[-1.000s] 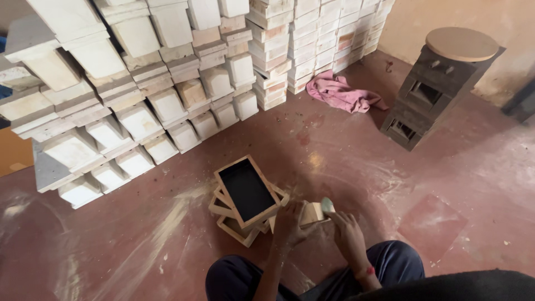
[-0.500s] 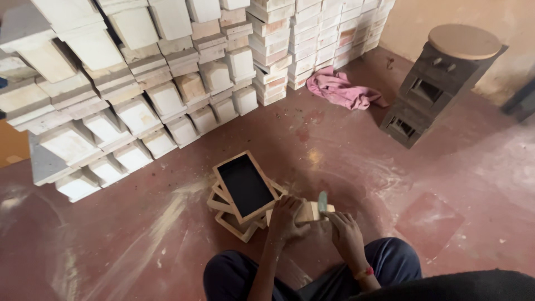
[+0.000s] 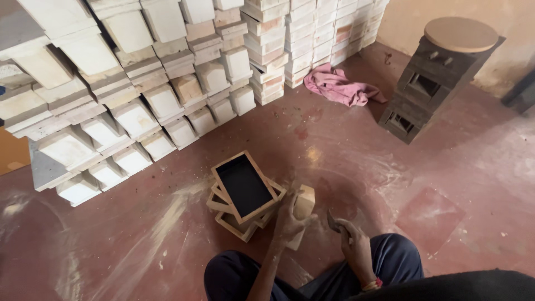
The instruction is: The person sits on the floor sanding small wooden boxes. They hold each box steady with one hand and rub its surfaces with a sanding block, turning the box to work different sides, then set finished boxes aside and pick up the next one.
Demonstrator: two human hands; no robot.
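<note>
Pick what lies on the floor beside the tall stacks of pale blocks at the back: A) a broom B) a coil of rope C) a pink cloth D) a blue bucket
C: a crumpled pink cloth lies on the red floor just in front of the stacked pale blocks, left of the dark block stand.

Head camera looks steeply down at the floor [image 3: 139, 251] from above.
</note>
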